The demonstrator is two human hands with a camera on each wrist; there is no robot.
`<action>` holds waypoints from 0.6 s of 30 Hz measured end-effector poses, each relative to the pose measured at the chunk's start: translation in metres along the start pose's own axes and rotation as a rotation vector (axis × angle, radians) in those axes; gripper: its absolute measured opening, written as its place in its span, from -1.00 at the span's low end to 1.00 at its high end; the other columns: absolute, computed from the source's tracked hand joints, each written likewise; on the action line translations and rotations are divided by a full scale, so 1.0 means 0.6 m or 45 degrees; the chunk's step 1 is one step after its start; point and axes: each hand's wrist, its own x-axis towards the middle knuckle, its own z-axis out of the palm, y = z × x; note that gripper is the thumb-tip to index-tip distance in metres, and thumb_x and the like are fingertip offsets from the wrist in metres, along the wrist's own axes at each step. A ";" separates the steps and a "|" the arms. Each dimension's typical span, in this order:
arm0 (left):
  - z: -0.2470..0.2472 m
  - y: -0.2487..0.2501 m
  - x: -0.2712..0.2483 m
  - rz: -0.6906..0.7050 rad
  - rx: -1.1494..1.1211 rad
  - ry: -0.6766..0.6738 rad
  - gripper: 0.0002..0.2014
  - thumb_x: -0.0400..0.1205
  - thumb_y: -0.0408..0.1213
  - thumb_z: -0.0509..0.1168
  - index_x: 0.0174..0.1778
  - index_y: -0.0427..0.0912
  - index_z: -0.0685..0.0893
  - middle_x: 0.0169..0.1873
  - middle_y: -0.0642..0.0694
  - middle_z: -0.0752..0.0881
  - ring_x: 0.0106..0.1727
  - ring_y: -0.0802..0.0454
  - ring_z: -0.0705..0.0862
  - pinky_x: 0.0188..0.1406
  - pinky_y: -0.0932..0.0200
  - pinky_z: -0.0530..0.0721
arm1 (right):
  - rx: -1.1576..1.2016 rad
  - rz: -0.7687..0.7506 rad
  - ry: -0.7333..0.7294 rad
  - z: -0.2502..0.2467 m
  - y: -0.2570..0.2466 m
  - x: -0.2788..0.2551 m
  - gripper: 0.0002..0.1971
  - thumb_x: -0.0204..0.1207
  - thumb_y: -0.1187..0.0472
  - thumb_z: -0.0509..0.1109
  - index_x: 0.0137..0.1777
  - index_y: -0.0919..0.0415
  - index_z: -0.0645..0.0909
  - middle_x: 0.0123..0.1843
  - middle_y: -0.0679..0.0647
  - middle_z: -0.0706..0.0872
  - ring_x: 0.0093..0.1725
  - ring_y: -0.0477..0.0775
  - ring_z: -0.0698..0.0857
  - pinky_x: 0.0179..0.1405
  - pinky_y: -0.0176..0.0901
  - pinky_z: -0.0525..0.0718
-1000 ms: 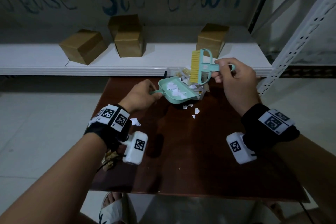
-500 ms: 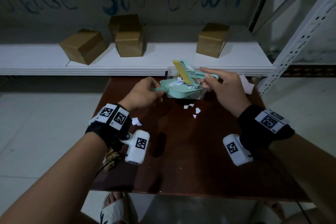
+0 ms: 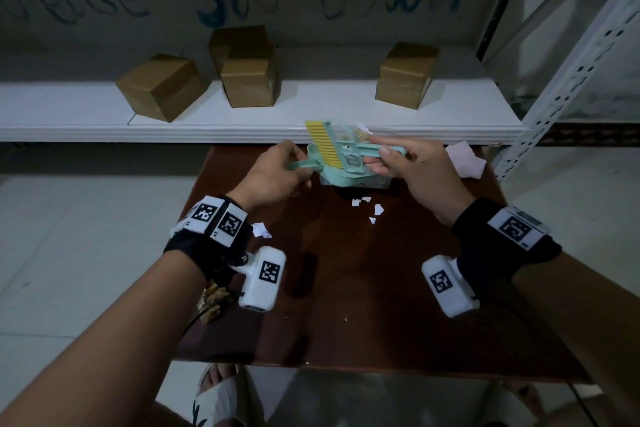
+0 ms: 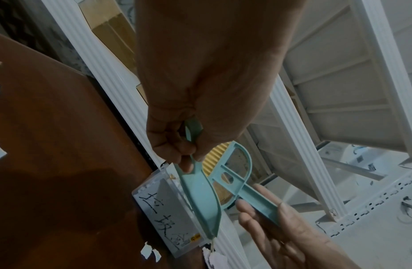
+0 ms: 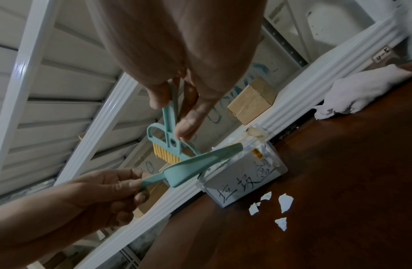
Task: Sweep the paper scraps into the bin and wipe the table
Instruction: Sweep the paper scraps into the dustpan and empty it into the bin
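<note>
My left hand [image 3: 273, 174] grips the handle of a mint-green dustpan [image 3: 341, 177], tipped over a small clear plastic bin [image 5: 244, 179] with handwritten characters at the table's far edge. My right hand [image 3: 412, 166] pinches the handle of a mint brush [image 3: 349, 149] with yellow bristles [image 3: 322, 142], which lies in the pan. Several white paper scraps [image 3: 367, 208] lie on the brown table [image 3: 363, 288] just before the bin, and one more scrap [image 3: 261, 229] lies by my left wrist. The bin's inside is mostly hidden by the pan.
A crumpled pale cloth [image 3: 464, 161] lies at the table's far right corner. A white shelf [image 3: 242, 121] right behind the table carries three cardboard boxes [image 3: 161, 87]. A perforated metal upright [image 3: 568, 80] stands at right. Crumpled gold wrapper [image 3: 211, 300] sits under my left forearm.
The brush came down from upright above the pan and now lies in it. The pan was raised and tipped further over the bin; the scraps that lay in it no longer show.
</note>
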 end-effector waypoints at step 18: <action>-0.068 0.015 -0.019 -0.074 -0.035 0.173 -0.91 0.68 -0.53 0.36 0.01 -0.28 0.63 -0.41 -0.12 0.74 -0.59 0.25 0.62 -0.50 0.31 0.61 | -0.077 -0.185 0.546 -0.030 -0.022 -0.003 -0.72 0.82 0.14 0.28 0.13 0.29 0.78 -0.22 0.19 0.87 -0.29 0.08 0.81 -0.30 -0.25 0.77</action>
